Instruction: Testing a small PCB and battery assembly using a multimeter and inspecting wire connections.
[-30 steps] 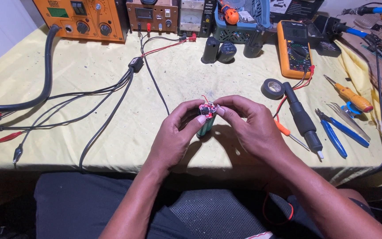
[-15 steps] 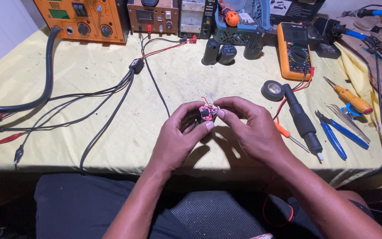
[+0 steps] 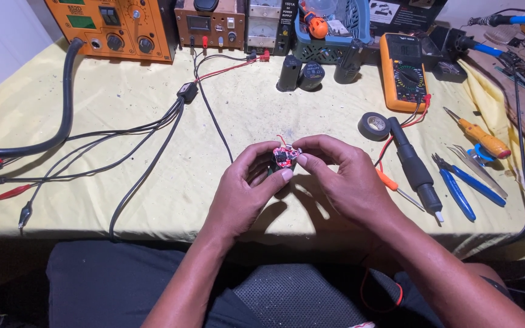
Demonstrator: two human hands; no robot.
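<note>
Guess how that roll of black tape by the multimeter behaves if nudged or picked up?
The tape roll lies flat on the yellow cloth, so a nudge would probably slide it, not roll it. Set on edge, its round shape would likely roll. It looks rigid and light, with an open core that should take a fingertip. The soldering iron handle beside it might block a push that way.

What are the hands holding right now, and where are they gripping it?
Both hands, left hand and right hand, pinch a small red circuit board by its edges, over a dark part underneath.
</note>
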